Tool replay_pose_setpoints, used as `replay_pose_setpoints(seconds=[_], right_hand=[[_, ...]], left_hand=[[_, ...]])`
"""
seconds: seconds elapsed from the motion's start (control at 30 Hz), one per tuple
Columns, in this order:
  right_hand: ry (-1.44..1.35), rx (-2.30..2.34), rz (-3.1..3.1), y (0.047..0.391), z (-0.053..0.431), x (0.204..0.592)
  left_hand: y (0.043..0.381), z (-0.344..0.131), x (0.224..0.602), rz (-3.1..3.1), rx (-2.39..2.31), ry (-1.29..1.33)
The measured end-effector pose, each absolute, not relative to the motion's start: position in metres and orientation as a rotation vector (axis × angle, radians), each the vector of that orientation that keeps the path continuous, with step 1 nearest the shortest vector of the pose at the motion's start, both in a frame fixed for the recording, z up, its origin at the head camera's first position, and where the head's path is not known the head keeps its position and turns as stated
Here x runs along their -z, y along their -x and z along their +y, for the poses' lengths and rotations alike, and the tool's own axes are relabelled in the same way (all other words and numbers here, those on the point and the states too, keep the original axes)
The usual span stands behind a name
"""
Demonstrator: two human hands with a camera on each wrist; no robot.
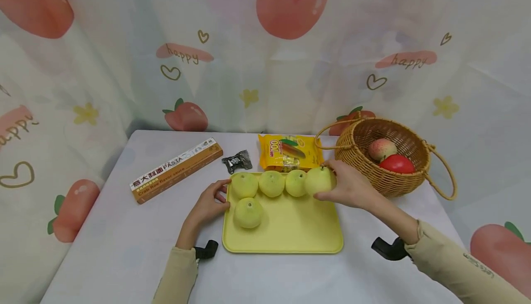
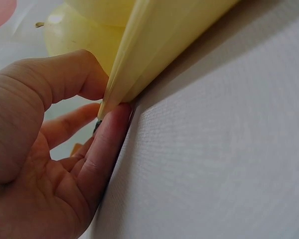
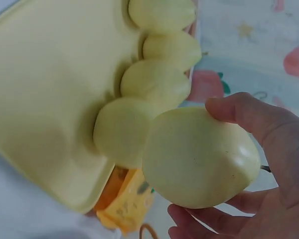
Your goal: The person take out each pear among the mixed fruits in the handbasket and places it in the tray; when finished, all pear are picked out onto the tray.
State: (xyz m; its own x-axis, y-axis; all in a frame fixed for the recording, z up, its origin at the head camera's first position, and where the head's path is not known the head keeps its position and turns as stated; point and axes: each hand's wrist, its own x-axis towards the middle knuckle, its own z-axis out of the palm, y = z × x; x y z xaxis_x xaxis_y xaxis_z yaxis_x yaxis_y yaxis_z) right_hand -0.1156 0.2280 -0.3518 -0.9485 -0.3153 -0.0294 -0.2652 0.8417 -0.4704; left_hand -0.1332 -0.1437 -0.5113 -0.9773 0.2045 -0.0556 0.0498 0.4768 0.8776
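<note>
A round yellow-green pear (image 3: 199,157) with a dark stem is held in my right hand (image 1: 350,186), thumb on one side and fingers on the other. In the head view this pear overlaps the upper right part of a yellow tray (image 1: 286,235). Beside it on the tray, a pear (image 1: 296,184), a second pear (image 1: 271,184) and a third pear (image 1: 244,185) line the far edge. Another pear (image 1: 248,214) sits in front of the leftmost one. My left hand (image 2: 50,129) pinches the tray's left rim, thumb above and a finger under it.
At the back right stands a wicker basket (image 1: 373,175) containing a peach (image 1: 382,149) and a red fruit (image 1: 397,164). Behind the tray lie a yellow snack packet (image 1: 290,153) and a small black wrapped piece (image 1: 238,161). A pasta box (image 1: 178,170) lies slanted at the left.
</note>
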Motion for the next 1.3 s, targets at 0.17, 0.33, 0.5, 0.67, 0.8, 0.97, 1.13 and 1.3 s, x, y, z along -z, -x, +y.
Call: replay_pose_setpoints(seconds=[0.17, 0.33, 0.5, 0.67, 0.8, 0.97, 1.13, 1.3], right_hand=[[0.476, 0.69, 2.894, 0.113, 0.206, 0.364], [0.536, 0.625, 2.87, 0.11, 0.186, 0.379], [0.558, 0.595, 2.857, 0.104, 0.169, 0.39], [0.58, 0.614, 2.843, 0.103, 0.158, 0.4], [0.593, 0.58, 2.817, 0.102, 0.153, 0.407], [0.654, 0.526, 2.818, 0.102, 0.151, 0.415], [0.734, 0.508, 2.829, 0.102, 0.152, 0.422], [0.781, 0.482, 2.844, 0.102, 0.154, 0.424]], left_hand=[[0.132, -0.144, 0.511, 2.549, -1.522, -0.217], [0.132, -0.144, 0.512, 2.547, -1.541, -0.225], [0.131, -0.143, 0.512, 2.545, -1.543, -0.231], [0.132, -0.143, 0.513, 2.554, -1.529, -0.229], [0.132, -0.143, 0.513, 2.556, -1.528, -0.239], [0.132, -0.143, 0.513, 2.56, -1.528, -0.239], [0.133, -0.145, 0.514, 2.566, -1.527, -0.233], [0.135, -0.146, 0.515, 2.563, -1.532, -0.243]])
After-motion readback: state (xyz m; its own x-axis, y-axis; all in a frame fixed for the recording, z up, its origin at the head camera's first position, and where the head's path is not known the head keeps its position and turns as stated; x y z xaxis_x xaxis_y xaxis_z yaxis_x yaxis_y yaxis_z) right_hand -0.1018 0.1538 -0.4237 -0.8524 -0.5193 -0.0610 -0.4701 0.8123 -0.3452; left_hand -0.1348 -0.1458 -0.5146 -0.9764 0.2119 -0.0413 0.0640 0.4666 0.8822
